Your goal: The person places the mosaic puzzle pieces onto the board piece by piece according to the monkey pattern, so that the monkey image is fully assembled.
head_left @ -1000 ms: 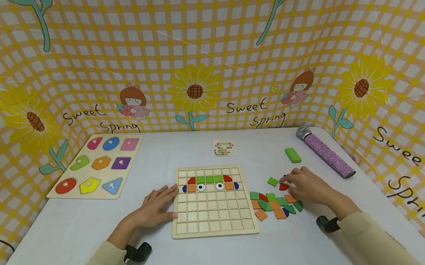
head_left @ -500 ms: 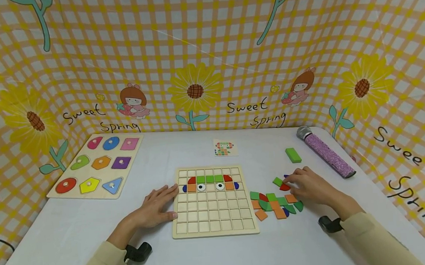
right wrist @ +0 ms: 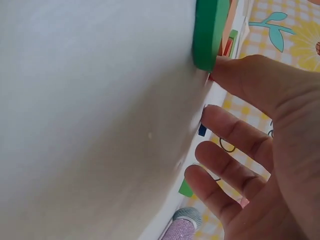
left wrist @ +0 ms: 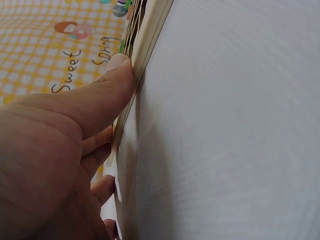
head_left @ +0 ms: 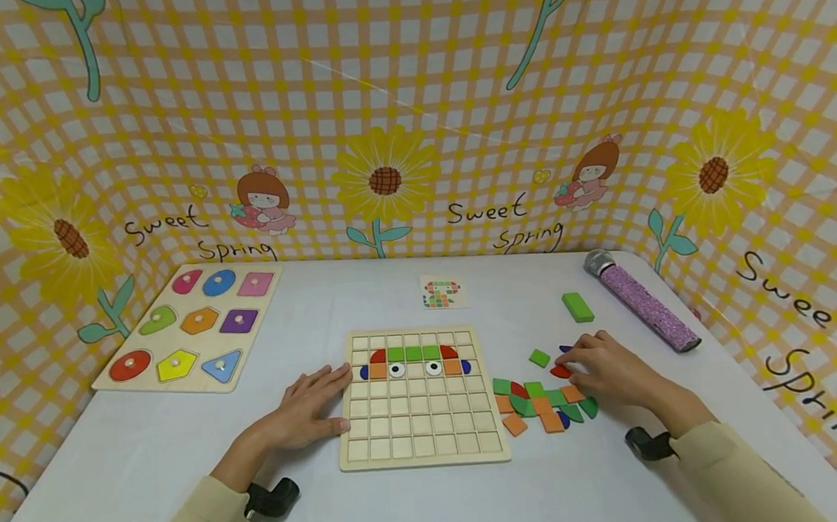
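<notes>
My left hand point(head_left: 310, 409) lies along the left side of a wooden grid board point(head_left: 424, 449), its fingers straight and its thumb on the rim. In the left wrist view the thumb point(left wrist: 115, 75) presses against the board's edge. Coloured pieces on the board form a capped top and two eye discs point(head_left: 433, 366). My right hand point(head_left: 610, 369) is low over loose pieces, fingers slightly bent and apart. Its index finger and thumb are around a red piece point(head_left: 560, 371). A blue piece point(head_left: 566, 348) is partly hidden beside the fingers, and a green square point(head_left: 540, 358) lies left of them.
A pile of green, orange, red and blue pieces point(head_left: 540, 403) lies right of the board. Behind stand a pattern card point(head_left: 445, 292), a green block point(head_left: 578, 307) and a glittery microphone point(head_left: 646, 300). A knobbed shape puzzle point(head_left: 191, 328) lies far left.
The green square shifted right, then back left, away from the red piece. My right fingers moved slightly and more of the red piece shows. My left hand has stayed still.
</notes>
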The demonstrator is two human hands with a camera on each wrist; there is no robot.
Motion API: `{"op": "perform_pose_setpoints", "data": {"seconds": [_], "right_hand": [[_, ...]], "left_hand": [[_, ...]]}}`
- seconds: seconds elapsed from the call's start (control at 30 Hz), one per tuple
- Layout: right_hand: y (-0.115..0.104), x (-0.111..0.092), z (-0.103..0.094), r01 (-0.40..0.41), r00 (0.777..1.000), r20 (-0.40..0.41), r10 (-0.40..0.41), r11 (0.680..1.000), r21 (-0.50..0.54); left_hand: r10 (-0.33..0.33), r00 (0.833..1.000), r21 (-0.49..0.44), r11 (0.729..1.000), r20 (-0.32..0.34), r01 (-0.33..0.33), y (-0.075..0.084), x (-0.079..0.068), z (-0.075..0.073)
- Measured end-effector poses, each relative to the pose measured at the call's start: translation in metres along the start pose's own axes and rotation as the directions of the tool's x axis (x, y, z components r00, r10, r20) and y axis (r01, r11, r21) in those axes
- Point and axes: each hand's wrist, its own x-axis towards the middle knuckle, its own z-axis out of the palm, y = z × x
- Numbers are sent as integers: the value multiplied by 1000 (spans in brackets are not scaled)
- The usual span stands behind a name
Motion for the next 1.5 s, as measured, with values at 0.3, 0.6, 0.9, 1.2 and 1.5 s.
{"op": "perform_pose_setpoints", "data": {"seconds": [0.3, 0.6, 0.9, 1.2, 1.5], "right_hand": [[-7, -1, -3, 27, 998, -58, -25, 999, 28], [-90, 30, -7, 115, 989, -104, -108, 991, 62], [-170, 69, 17, 287, 946, -169, -275, 957, 49], [-217, 93, 28, 244, 967, -93, -239, 968, 55], [-227, 103, 34, 226, 974, -24, -226, 974, 5]], "left_hand": [[0, 1000, 2, 1000, 1, 0, 1, 0, 0], [-10, 1000, -8, 1000, 4, 10, 1, 1, 0], [-1, 1000, -8, 1000, 4, 1, -1, 1, 2], [23, 1000, 2, 1000, -1, -23, 0, 2, 1], [11, 1000, 13, 1000, 10, -12, 0, 2, 1]]}}
